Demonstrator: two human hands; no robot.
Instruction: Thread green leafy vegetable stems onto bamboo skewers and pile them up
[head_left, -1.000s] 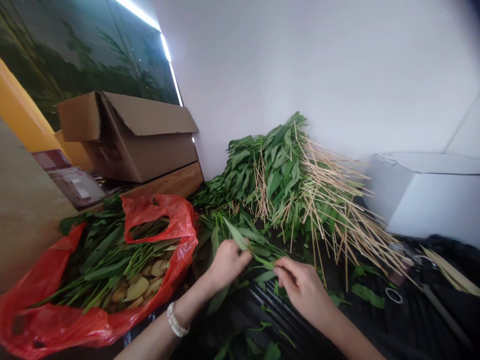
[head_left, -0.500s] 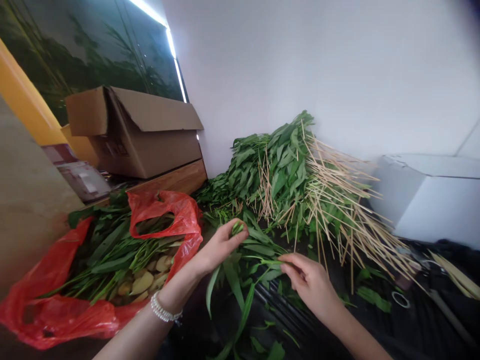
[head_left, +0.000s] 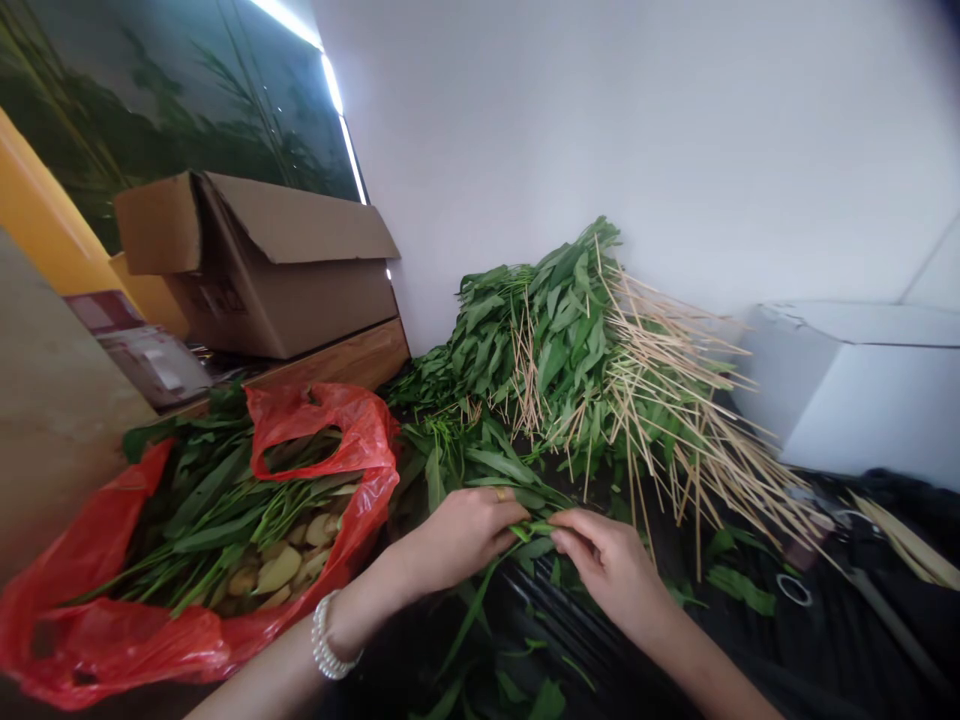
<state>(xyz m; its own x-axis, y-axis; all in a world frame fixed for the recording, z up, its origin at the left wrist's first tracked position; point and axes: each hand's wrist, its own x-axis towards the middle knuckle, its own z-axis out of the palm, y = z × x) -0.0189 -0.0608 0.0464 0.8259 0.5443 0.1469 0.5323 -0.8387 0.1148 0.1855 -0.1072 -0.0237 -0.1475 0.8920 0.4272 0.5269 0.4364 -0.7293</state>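
My left hand (head_left: 463, 532) and my right hand (head_left: 604, 556) meet over a black surface, both pinched on the same green leafy stem (head_left: 534, 527). Long leaves hang down from under the left hand. The left wrist wears a white bead bracelet (head_left: 325, 643) and a ring shows on one finger. Just beyond the hands lies a large heap of leafy greens threaded on thin bamboo skewers (head_left: 592, 360).
A red plastic bag (head_left: 187, 640) at the left holds green stems and pale yellow pieces. Behind it sit an open cardboard box (head_left: 255, 265) and a wooden ledge. A white box (head_left: 855, 385) stands at the right. Loose leaves and small tools lie on the black surface.
My left hand, raised with a leaf stem half a second ago, has come down and to the right, meeting my right hand on the stem. The right hand barely moved.
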